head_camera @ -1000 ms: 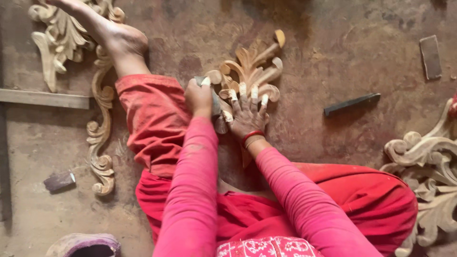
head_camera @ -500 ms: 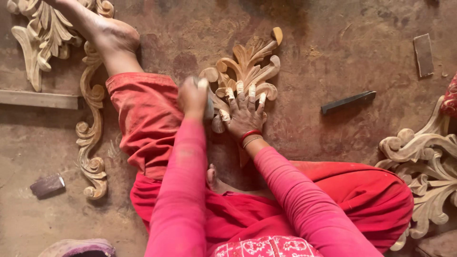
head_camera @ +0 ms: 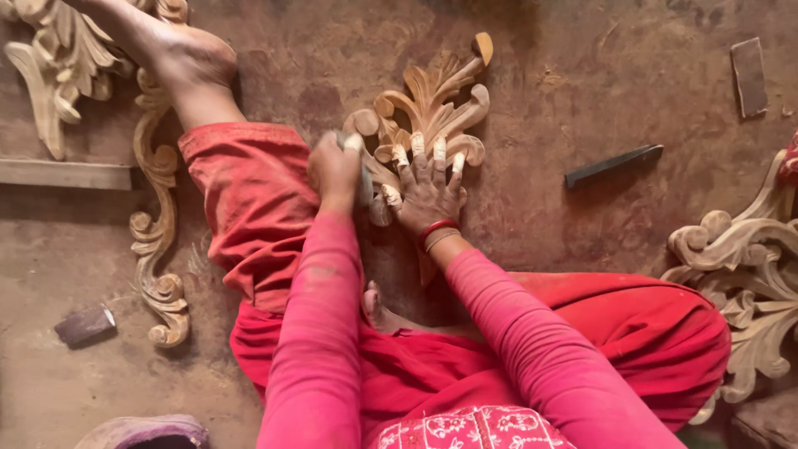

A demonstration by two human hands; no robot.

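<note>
A carved wooden leaf ornament (head_camera: pixel 432 108) lies on the dusty floor in front of me. My right hand (head_camera: pixel 428 191) presses flat on its lower part, fingers spread and wrapped in pale tape. My left hand (head_camera: pixel 335 169) is closed around a small grey sanding pad (head_camera: pixel 364 179) held against the carving's left edge. I sit on the floor in red trousers and pink sleeves, my left leg stretched out toward the upper left.
A long scrolled wooden carving (head_camera: pixel 156 224) lies left of my leg, another ornament (head_camera: pixel 50 58) at top left, a large one (head_camera: pixel 748 274) at right. A dark flat file (head_camera: pixel 613 165), a small block (head_camera: pixel 751 75) and a grey block (head_camera: pixel 85 324) rest on the floor.
My left hand has shifted slightly along the carving's left edge with the pad. The view has drifted a little; my right hand stays pressed on the carving.
</note>
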